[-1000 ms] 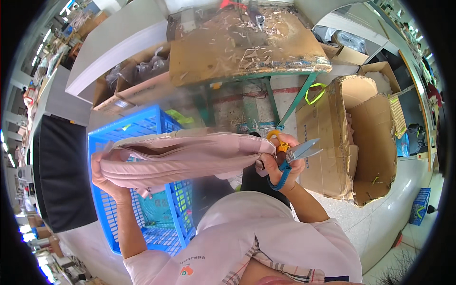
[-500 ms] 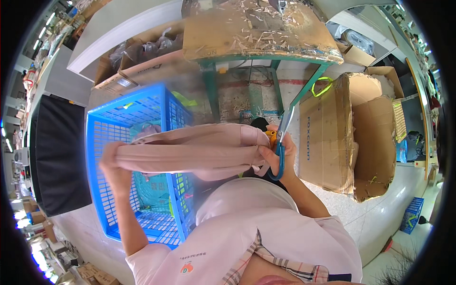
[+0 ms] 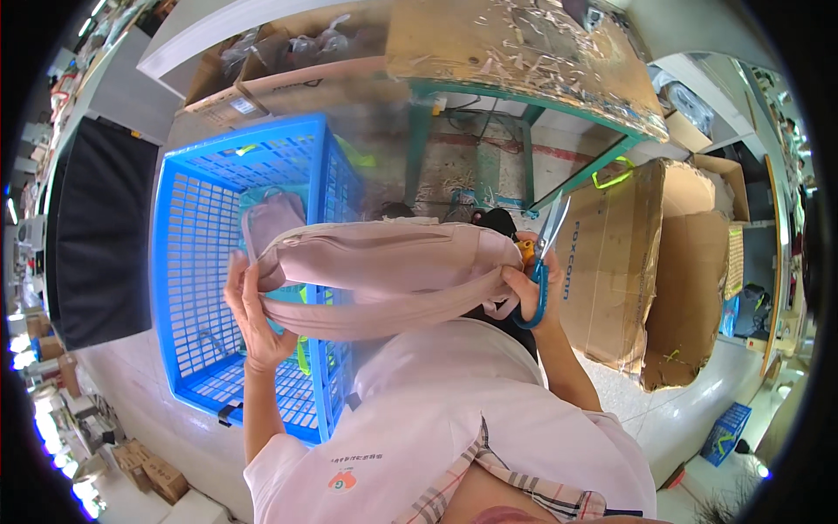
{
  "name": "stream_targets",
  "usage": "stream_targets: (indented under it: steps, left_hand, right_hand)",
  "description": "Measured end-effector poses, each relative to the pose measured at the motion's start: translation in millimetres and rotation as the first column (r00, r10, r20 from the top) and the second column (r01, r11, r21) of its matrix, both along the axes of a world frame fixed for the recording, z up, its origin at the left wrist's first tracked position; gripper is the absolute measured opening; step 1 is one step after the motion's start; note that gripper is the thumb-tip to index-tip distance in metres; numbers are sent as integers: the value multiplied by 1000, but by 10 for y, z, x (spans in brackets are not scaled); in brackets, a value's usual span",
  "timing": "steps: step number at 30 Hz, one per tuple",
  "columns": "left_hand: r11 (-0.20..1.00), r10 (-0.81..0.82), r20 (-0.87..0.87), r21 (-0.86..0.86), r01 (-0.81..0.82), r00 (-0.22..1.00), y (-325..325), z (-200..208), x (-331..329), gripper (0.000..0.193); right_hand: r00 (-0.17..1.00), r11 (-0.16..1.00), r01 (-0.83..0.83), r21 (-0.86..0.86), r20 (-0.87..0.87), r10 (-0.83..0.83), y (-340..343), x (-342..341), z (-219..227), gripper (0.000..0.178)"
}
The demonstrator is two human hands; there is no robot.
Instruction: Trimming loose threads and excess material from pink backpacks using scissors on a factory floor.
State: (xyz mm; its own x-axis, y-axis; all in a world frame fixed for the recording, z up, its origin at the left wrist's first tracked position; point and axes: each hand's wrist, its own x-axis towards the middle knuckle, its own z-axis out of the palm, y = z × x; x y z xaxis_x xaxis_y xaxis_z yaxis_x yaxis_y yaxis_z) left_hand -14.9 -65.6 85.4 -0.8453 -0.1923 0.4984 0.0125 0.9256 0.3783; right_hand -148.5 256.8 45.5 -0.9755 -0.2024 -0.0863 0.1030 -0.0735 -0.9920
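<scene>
A dusty-pink fabric bag [image 3: 375,258] with a wide strap [image 3: 375,319] lies crosswise in front of me, over the right wall of the blue crate. My left hand [image 3: 259,319] is at its left end, fingers stretched and apart, touching the edge where the strap loops down. At the other end, my right hand [image 3: 539,284] pinches the bag between thumb and fingers. The same hand carries scissors [image 3: 541,279] with blue handles, their blades pointing up and away from me. A small orange-yellow piece [image 3: 525,250] shows by its fingers; its kind is unclear.
The blue plastic crate [image 3: 188,288] at left contains a mauve fabric piece [image 3: 272,223] and turquoise material. Ahead stands a green-legged worktable [image 3: 515,61] strewn with scraps. An open cardboard box [image 3: 611,262] is at right, a black panel [image 3: 100,236] far left.
My left hand has loosened from the strap, its fingers now spread. The strap has dropped below the bag body, and the mauve piece in the crate shows more. The view has shifted slightly.
</scene>
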Motion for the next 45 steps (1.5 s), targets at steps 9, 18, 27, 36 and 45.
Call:
stream_targets:
  steps: [9, 18, 27, 36, 45]
  left_hand:
    - [260, -234, 186, 958, -123, 954, -694, -320, -125, 81]
    - [361, -68, 110, 929, -79, 992, -649, -795, -666, 39]
    - [92, -4, -143, 985, 143, 990, -664, -862, -794, 32]
    - [85, -9, -128, 988, 129, 992, -614, -849, -737, 32]
    - [52, 14, -113, 992, 113, 993, -608, -855, -644, 32]
  right_hand:
    - [996, 993, -73, -88, 37, 77, -85, -108, 29, 48]
    - [989, 983, -73, -167, 117, 93, -43, -117, -96, 47]
    - [836, 722, -351, 596, -147, 528, 233, -479, 434, 66]
    - [527, 269, -187, 945, -134, 839, 0, -773, 961, 72]
    - [443, 301, -195, 933, -190, 876, -181, -792, 952, 58]
